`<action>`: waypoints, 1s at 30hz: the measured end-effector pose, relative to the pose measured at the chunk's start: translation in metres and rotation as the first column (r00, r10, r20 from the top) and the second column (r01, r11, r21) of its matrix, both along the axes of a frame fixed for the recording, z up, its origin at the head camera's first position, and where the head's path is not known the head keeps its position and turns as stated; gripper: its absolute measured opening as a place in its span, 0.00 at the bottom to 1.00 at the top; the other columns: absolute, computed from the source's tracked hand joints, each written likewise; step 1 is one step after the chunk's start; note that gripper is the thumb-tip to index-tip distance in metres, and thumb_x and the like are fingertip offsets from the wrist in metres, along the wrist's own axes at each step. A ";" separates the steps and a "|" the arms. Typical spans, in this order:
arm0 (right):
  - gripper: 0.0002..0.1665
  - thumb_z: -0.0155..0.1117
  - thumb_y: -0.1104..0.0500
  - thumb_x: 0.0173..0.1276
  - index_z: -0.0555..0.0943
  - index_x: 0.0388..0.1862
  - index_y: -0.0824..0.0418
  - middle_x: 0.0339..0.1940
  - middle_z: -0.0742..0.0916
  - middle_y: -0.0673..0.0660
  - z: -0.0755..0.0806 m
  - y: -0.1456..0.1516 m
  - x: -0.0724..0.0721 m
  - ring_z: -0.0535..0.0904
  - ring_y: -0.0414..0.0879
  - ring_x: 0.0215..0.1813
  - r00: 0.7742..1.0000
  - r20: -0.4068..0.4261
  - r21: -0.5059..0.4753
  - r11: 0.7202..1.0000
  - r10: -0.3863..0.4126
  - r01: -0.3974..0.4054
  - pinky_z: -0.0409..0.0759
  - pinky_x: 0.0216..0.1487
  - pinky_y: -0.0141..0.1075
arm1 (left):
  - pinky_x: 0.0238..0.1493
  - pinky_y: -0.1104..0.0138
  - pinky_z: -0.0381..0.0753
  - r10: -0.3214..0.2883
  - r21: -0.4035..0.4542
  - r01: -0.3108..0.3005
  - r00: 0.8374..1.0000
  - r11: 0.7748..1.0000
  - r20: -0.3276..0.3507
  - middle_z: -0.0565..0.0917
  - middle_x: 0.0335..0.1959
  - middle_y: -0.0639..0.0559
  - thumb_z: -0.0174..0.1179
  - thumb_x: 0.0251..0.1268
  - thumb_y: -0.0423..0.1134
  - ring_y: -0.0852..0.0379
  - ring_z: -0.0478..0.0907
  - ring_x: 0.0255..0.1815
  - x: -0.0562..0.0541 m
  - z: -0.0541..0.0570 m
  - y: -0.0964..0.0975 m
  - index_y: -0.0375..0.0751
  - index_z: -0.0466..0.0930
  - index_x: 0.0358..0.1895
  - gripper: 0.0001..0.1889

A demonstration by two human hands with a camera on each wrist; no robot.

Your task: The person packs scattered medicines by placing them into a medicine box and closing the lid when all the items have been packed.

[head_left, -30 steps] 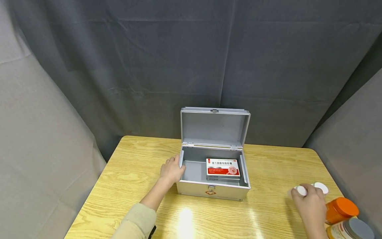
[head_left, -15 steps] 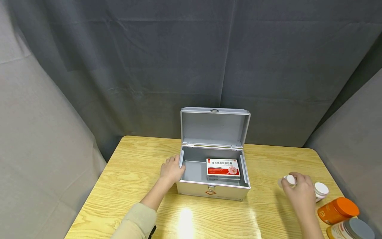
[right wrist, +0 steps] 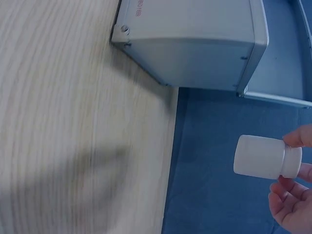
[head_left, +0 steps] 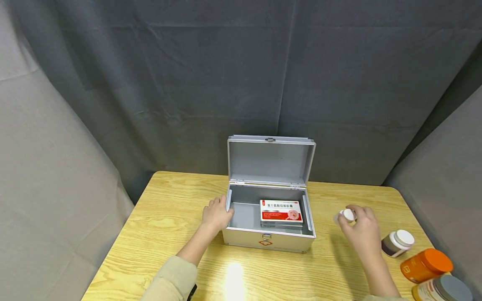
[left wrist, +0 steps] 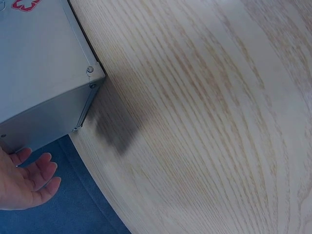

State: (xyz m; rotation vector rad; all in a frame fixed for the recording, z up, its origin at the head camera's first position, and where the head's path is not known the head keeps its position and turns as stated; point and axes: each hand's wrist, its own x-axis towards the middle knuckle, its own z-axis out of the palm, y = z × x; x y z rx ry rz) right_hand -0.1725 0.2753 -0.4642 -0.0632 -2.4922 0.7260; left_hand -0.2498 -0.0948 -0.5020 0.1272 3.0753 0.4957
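A silver metal first-aid case [head_left: 269, 241] stands on the table, its lid [head_left: 270, 163] raised. My left hand [head_left: 216, 214] grips the case's left wall, thumb over the rim; its fingers show beside the case in the left wrist view. Inside, toward the right, lies a red-and-white medicine box [head_left: 281, 211] with another box under it. To the right of the case my right hand [head_left: 362, 232] pinches a small white pill bottle [right wrist: 258, 156] by its cap end, raised above the table. The right wrist view shows the bottle on its side, thumb and fingers around the cap.
Along the right side of the wooden table [head_left: 169, 234] stand a dark bottle with a white cap [head_left: 398, 242], an orange jar [head_left: 425, 265] and a grey-lidded jar [head_left: 442, 288]. A dark curtain [head_left: 211, 83] hangs behind, with pale cloth [head_left: 49, 188] at the sides.
My right hand has moved left and away from me with the white pill bottle, leaving the dark bottle in plain sight. The left hand and the case stay put.
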 end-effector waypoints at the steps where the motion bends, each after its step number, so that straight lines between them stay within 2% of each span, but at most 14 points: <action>1: 0.20 0.63 0.61 0.54 0.76 0.44 0.73 0.39 0.76 0.71 0.001 -0.002 0.000 0.71 0.64 0.42 1.000 0.001 0.004 1.000 0.004 -0.004 0.69 0.38 0.56 | 0.48 0.50 0.69 0.000 0.004 0.000 1.000 1.000 -0.002 0.73 0.54 0.40 0.47 0.62 0.51 0.42 0.70 0.53 0.000 0.000 0.000 0.39 0.64 0.58 0.25; 7: 0.21 0.63 0.59 0.56 0.76 0.45 0.72 0.41 0.76 0.69 0.008 -0.014 -0.004 0.73 0.63 0.40 0.999 0.027 0.019 0.999 0.045 -0.045 0.73 0.33 0.54 | 0.48 0.49 0.70 0.004 0.004 -0.004 1.000 1.000 -0.009 0.73 0.54 0.39 0.47 0.62 0.51 0.42 0.70 0.53 0.001 0.001 0.000 0.38 0.65 0.58 0.25; 18: 0.18 0.65 0.61 0.52 0.78 0.40 0.71 0.36 0.78 0.65 0.014 -0.042 -0.015 0.75 0.60 0.36 0.992 -0.064 -0.003 0.994 0.108 -0.109 0.73 0.33 0.52 | 0.48 0.49 0.70 -0.001 0.015 0.001 1.000 1.000 -0.015 0.74 0.52 0.39 0.48 0.62 0.50 0.42 0.70 0.52 0.002 0.002 0.000 0.38 0.65 0.57 0.25; 30: 0.18 0.66 0.62 0.51 0.79 0.40 0.69 0.33 0.78 0.61 0.016 -0.060 -0.020 0.75 0.55 0.32 0.984 -0.053 0.015 0.986 0.167 -0.167 0.73 0.31 0.48 | 0.48 0.49 0.70 -0.001 0.022 0.001 1.000 1.000 -0.007 0.73 0.53 0.39 0.47 0.61 0.51 0.42 0.70 0.52 0.002 0.004 0.000 0.39 0.64 0.58 0.26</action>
